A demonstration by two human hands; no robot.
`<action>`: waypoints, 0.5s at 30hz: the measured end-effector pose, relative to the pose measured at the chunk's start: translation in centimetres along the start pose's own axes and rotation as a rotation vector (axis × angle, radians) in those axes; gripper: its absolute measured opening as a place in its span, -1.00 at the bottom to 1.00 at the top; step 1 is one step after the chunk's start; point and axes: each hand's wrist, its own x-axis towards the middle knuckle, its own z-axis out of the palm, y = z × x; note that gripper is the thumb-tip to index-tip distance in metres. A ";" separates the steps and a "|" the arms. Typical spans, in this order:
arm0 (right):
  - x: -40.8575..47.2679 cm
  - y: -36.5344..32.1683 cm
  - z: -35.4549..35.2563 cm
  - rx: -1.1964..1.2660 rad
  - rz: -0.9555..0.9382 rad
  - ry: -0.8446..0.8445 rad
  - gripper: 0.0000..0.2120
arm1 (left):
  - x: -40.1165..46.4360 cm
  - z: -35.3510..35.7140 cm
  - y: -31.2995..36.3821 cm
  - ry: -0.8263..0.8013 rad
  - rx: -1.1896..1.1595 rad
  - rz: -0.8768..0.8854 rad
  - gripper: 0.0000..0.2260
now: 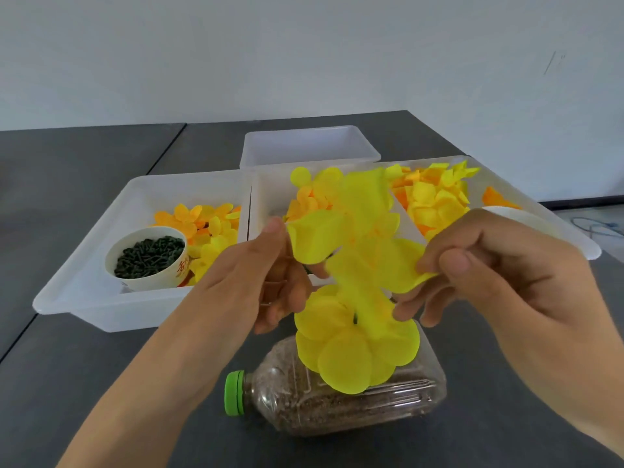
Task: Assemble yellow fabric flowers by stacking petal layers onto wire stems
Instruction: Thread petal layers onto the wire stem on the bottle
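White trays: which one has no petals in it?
The far tray, behind the other three. It shows only bare white inside; the left tray, middle tray and right tray all hold yellow and orange petals.

Bare forearms; left hand (pixel 266 275); right hand (pixel 489 265)

Petal layer (pixel 358 251): bright lemon-yellow w/ faint orange tint near ctr. Assembled flower (pixel 351 349): uniform bright yellow, round lobes. Bottle (pixel 354 403): clear plastic, speckled brown fill, lime-green cap (pixel 234 393). Bowl (pixel 145 261): white w/ red-orange print on side; contents dark green. Left tray (pixel 98 265): translucent white; petals yellow & orange, mixed. Middle tray (pixel 266 197): translucent white; petals yellow & orange. Right tray (pixel 553 224): translucent white; petals yellow, orange patches. Rear tray (pixel 307 143): translucent white. Surface (pixel 67 366): dark grey, matte. Wall (pixel 304 52): pale grey-white.
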 end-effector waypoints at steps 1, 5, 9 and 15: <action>-0.1 0.1 0.1 -0.003 0.020 0.006 -0.74 | 0.2 0.0 0.0 0.015 0.002 -0.014 -0.58; -1.0 0.3 0.4 0.030 0.104 0.039 -0.75 | 0.6 0.0 0.0 0.073 0.022 -0.048 -0.61; -2.0 0.6 0.6 0.064 0.166 0.057 -0.75 | 0.7 0.1 -0.4 0.079 0.138 0.010 -0.55; -3.7 0.4 1.6 0.022 0.186 0.140 -0.74 | 2.1 0.9 -0.6 0.064 0.251 0.076 -0.65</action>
